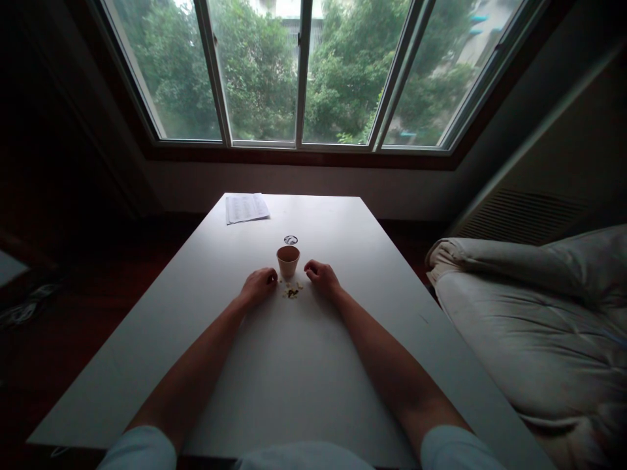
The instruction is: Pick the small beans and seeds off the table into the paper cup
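A: Sleeves [142,450] at the bottom edge, pale blue, short. Both bare forearms run out over the white table [294,378].

B: Hands?

A: Left hand [258,284] rests on the tabletop, knuckles up, fingers curled in as a loose fist. Right hand [321,275] is the same, mirrored. Too small to tell whether either pinches anything.

B: What's between them?

A: Small cup [288,260], mid-table, upright, just past the fingertips. Neither hand touches it. Tan or brownish, tapered, wider at the rim, mouth open. Can't see what's inside.

B: Anything else close?

A: Little heap of scraps [292,291] on the table just in front of the cup, between the two hands. Pale yellowish bits with a few dark ones. Left fingertips are just beside it.

B: Behind the cup?

A: Small dark round item [290,239], flat on the table, near the cup but apart. Can't identify it. Printed sheet [245,207] lies at the far left corner. Window [304,72] beyond shows trees. Pale bedding [529,326] is bunched up right of the table.
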`<state>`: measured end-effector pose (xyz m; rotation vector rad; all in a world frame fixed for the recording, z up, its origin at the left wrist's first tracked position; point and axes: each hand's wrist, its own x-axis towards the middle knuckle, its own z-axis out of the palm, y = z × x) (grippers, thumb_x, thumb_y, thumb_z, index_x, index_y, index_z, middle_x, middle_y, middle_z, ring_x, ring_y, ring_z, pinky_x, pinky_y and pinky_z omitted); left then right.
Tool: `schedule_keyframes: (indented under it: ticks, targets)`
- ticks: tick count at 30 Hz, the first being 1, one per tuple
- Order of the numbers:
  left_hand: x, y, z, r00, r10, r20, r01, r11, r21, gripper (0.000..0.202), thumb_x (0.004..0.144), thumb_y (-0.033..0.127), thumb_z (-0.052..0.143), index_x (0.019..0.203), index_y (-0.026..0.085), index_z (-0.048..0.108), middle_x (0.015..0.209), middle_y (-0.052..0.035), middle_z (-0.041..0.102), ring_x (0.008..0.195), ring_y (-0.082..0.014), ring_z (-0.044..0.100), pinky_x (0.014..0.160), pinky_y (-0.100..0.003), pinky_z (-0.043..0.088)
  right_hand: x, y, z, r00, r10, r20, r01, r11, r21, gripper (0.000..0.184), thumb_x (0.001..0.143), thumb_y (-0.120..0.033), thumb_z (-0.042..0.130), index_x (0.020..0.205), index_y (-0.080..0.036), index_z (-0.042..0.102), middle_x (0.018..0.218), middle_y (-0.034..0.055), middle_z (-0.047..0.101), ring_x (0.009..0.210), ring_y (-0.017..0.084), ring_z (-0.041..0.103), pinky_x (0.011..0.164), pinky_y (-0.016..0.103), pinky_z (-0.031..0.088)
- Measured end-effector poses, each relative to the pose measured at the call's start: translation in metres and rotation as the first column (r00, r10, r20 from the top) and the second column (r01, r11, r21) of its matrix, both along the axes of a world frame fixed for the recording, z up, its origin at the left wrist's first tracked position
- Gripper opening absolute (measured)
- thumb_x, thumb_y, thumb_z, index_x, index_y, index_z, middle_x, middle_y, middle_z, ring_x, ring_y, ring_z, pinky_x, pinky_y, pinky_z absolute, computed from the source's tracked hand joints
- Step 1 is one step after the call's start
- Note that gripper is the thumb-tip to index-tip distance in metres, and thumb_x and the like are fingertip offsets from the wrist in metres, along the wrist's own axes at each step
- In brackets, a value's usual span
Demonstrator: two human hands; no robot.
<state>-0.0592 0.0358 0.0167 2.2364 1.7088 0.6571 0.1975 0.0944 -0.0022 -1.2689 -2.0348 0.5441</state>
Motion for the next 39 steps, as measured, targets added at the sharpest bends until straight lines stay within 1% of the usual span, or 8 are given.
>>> schedule_keyframes:
  ticks: [6,11,14,17,21,28,36,39]
  targets:
    - [0.002,0.0,-0.004,0.998,0.003,0.06,-0.006,0.999,0.05,0.013,0.081,0.02,0.056,0.086,0.022,0.068,0.08,-0.0016,0.066,0.068,-0.0137,0.055,0.062,-0.024,0.036,-0.002,-0.001,-0.001,0.999,-0.007,0.05,0.007,1.0,-0.001,0.019,0.08,-0.026,0.054,0.088,-0.02,0.07,0.065,-0.0019,0.06,0.061,0.012,0.05,0.062,0.022,0.034]
    - [0.009,0.001,-0.006,0.983,-0.021,0.184,-0.005,0.99,0.139,0.011,0.085,0.022,0.054,0.088,0.02,0.064,0.072,0.0012,0.062,0.061,-0.0105,0.049,0.061,-0.022,0.036,-0.005,-0.003,0.0,0.997,-0.019,0.078,0.019,1.0,0.007,0.018,0.081,-0.026,0.055,0.09,-0.022,0.07,0.071,-0.001,0.064,0.063,0.013,0.052,0.063,0.023,0.035]
    - [0.018,-0.001,-0.003,0.965,-0.03,0.259,-0.026,0.978,0.209,0.013,0.089,0.026,0.051,0.091,0.019,0.063,0.071,0.0018,0.06,0.061,-0.0098,0.047,0.061,-0.021,0.036,-0.006,-0.005,0.001,0.995,-0.032,0.097,0.032,0.999,0.004,0.017,0.081,-0.026,0.056,0.09,-0.023,0.071,0.07,-0.0011,0.064,0.063,0.013,0.052,0.063,0.023,0.035]
    - [0.029,-0.005,0.002,0.949,-0.001,0.317,-0.092,0.956,0.277,0.014,0.091,0.028,0.05,0.092,0.02,0.062,0.071,0.0018,0.06,0.062,-0.01,0.049,0.061,-0.02,0.037,-0.006,-0.006,0.003,0.992,-0.04,0.116,0.04,0.999,0.001,0.018,0.082,-0.026,0.056,0.09,-0.023,0.071,0.07,-0.0008,0.064,0.063,0.013,0.052,0.063,0.023,0.035]
    - [0.04,-0.007,0.01,0.93,0.02,0.367,-0.149,0.934,0.325,0.016,0.092,0.032,0.052,0.094,0.021,0.062,0.069,0.0025,0.059,0.059,-0.0098,0.051,0.06,-0.019,0.037,-0.007,-0.008,0.005,0.992,-0.043,0.121,0.044,0.999,-0.005,0.018,0.082,-0.025,0.057,0.091,-0.023,0.071,0.073,-0.0006,0.066,0.064,0.013,0.053,0.064,0.023,0.036]
    - [0.04,0.001,0.015,0.905,0.083,0.417,-0.232,0.918,0.321,0.019,0.092,0.037,0.053,0.096,0.021,0.062,0.061,0.0056,0.054,0.053,-0.009,0.047,0.058,-0.019,0.035,-0.009,-0.01,0.008,0.99,-0.051,0.134,0.053,0.999,-0.008,0.017,0.082,-0.025,0.057,0.093,-0.023,0.071,0.073,-0.0008,0.066,0.064,0.013,0.053,0.064,0.023,0.036]
    - [0.037,0.006,0.017,0.87,0.127,0.476,-0.271,0.93,0.246,0.022,0.093,0.037,0.05,0.1,0.02,0.063,0.061,0.0052,0.053,0.056,-0.0097,0.047,0.061,-0.02,0.038,-0.009,-0.01,0.008,0.988,-0.056,0.141,0.058,0.998,-0.01,0.017,0.083,-0.025,0.058,0.092,-0.024,0.072,0.07,-0.0005,0.065,0.062,0.013,0.052,0.062,0.023,0.034]
    - [0.038,0.009,0.016,0.863,0.124,0.49,-0.267,0.935,0.233,0.023,0.092,0.037,0.051,0.099,0.02,0.064,0.063,0.0045,0.053,0.057,-0.0099,0.048,0.06,-0.019,0.038,-0.009,-0.01,0.008,0.99,-0.047,0.134,0.049,0.999,-0.01,0.016,0.082,-0.025,0.058,0.091,-0.024,0.072,0.071,-0.0005,0.066,0.063,0.013,0.053,0.062,0.023,0.034]
